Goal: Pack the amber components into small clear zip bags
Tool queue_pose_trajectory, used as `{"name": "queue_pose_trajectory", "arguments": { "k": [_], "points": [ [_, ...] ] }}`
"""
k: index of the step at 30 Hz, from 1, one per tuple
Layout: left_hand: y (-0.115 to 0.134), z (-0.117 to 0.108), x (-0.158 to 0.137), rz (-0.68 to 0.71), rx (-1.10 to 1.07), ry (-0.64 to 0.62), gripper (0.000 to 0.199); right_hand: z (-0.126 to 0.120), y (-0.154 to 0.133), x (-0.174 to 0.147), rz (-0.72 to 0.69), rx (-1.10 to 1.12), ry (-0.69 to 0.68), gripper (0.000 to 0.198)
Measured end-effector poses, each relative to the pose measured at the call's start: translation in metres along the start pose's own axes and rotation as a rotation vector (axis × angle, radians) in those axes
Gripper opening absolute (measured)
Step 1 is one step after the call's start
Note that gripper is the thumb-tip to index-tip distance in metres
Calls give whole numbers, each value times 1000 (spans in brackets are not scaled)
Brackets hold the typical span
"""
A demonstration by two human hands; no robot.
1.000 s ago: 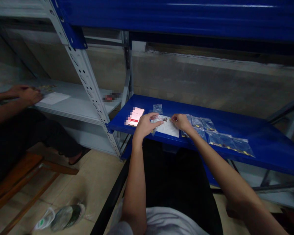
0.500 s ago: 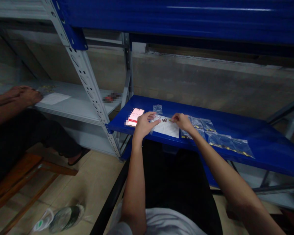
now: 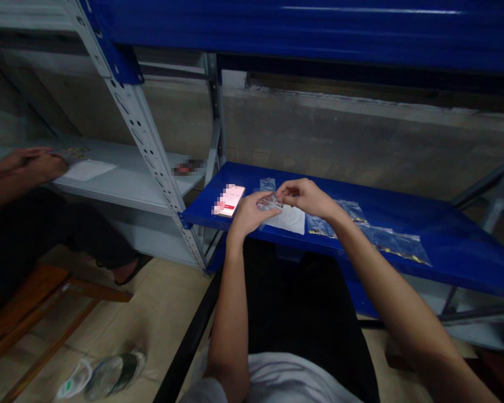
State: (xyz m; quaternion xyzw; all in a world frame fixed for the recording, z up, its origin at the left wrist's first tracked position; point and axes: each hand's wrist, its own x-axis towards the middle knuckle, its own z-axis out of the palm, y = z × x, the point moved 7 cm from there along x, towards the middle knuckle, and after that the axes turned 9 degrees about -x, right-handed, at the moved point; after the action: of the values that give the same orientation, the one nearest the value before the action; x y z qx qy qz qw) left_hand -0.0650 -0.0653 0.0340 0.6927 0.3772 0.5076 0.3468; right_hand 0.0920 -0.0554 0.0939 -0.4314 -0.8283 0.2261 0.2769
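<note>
My left hand is closed on a small clear plastic bag, held above a white paper sheet on the blue shelf. At the bag's mouth, my right hand has its fingers pinched together; whatever is in them is too small to make out. Another clear bag lies flat just behind my left hand. To the right, several clear zip bags with small yellow pieces along their bottoms lie on the shelf. The dark bits on the paper are mostly hidden by my right hand.
A lit phone lies left of the paper on the blue shelf. A metal upright divides it from a grey shelf, where a co-worker's hands rest near paper. A large plastic bottle lies on the floor by a wooden bench.
My right hand has moved left from the paper's right side to the mouth of the bag in my left hand. The view has shifted slightly.
</note>
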Motion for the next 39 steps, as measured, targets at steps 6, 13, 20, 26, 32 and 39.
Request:
{"name": "queue_pose_trajectory", "arguments": {
  "k": [6,13,20,26,32,39],
  "points": [
    [4,4,-1,1,-26,-22,55,6,5,-7,13,-63,-86,23],
    [13,7,-1,-9,-63,-47,56,7,-1,-22,29,13,7,26],
    [17,9,-1,-19,-216,-45,62,-16,1,-52,130,269,281,26],
    [24,30,0,-69,-484,-192,50,-36,17,-93,219,437,606,25],
    [27,50,1,-75,-579,-270,45,-30,41,-121,252,564,801,24],
    [33,55,4,-19,-521,-197,27,-32,25,-119,206,411,733,24]
  ]
}}
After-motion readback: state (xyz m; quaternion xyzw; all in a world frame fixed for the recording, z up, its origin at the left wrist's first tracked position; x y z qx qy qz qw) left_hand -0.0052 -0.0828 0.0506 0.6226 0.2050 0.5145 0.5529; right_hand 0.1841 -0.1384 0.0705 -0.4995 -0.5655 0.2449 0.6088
